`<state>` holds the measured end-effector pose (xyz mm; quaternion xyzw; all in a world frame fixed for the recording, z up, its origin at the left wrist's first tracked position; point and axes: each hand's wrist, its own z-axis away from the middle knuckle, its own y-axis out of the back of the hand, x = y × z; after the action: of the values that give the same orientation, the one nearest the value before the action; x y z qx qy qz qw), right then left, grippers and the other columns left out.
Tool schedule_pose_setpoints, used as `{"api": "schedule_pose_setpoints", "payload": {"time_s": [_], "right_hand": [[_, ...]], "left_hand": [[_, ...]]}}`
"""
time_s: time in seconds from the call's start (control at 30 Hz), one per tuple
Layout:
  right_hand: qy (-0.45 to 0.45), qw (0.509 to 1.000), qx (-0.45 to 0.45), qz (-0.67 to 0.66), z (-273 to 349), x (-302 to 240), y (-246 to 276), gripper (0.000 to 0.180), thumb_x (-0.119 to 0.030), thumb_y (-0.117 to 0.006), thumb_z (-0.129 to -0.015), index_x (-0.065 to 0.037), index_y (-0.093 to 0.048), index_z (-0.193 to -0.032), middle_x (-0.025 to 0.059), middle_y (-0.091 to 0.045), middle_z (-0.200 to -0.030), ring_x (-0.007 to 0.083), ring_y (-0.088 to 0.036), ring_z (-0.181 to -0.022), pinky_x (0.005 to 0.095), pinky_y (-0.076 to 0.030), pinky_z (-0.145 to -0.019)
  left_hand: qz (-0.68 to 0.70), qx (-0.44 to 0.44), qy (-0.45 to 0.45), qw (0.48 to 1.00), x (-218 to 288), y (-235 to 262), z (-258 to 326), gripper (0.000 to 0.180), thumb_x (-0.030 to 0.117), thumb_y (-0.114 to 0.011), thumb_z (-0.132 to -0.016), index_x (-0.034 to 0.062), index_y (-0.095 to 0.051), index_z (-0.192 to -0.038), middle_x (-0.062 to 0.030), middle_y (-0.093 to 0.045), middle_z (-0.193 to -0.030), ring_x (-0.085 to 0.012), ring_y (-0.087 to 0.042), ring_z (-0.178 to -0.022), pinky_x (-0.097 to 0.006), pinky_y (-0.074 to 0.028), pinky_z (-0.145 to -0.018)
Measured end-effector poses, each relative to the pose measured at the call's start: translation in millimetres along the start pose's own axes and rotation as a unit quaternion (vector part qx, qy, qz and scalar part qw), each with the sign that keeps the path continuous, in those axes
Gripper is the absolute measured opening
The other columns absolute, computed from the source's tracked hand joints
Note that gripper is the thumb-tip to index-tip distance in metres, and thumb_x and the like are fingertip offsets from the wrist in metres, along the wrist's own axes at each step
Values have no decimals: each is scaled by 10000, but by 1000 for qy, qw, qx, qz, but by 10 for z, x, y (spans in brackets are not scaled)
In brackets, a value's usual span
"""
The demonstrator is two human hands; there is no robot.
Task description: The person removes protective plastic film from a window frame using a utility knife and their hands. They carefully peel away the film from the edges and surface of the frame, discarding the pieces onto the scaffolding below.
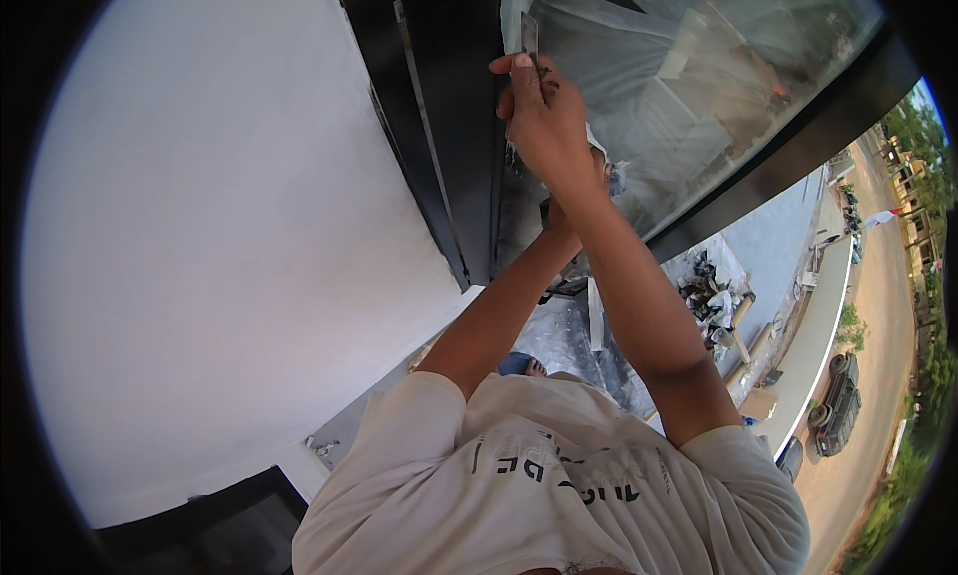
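White wall [220, 256] filling the left side, meeting a black window frame [454, 126] beside a large glass pane [718, 86] covered in thin plastic film [639, 46]. Right hand [544, 116] reaching up against the pane's edge, fingers closed round a small flat blade-like tool [530, 36], its tip pressing just beside the frame. Left hand mostly hiding behind the right wrist, lower on the glass; grip impossible to tell. Showing far below at the right: a street [883, 376] with parked vehicles [838, 415].
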<state>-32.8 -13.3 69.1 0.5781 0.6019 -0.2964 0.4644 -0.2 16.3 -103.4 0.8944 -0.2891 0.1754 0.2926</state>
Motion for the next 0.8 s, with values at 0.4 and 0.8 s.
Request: {"api": "schedule_pose_setpoints", "payload": {"time_s": [0.4, 0.8], "right_hand": [[136, 928, 148, 314, -334, -155, -227, 277, -233, -464, -958, -17, -600, -849, 216, -623, -589, 431, -639, -576, 518, -518, -560], [112, 917, 114, 366, -331, 140, -303, 248, -226, -500, -936, -30, -618, -840, 221, -644, -635, 418, -656, -605, 486, -536, -576]], "left_hand": [[112, -20, -10, 993, -44, 124, 36, 210, 117, -538, -918, -18, -480, -1068, -180, -535, -982, -341, -521, -889, -484, -376, -791], [101, -36, 8, 994, -110, 46, 78, 247, 129, -534, -926, -35, -484, -1104, -209, -535, -1027, -354, -524, -934, -476, -385, -829]]}}
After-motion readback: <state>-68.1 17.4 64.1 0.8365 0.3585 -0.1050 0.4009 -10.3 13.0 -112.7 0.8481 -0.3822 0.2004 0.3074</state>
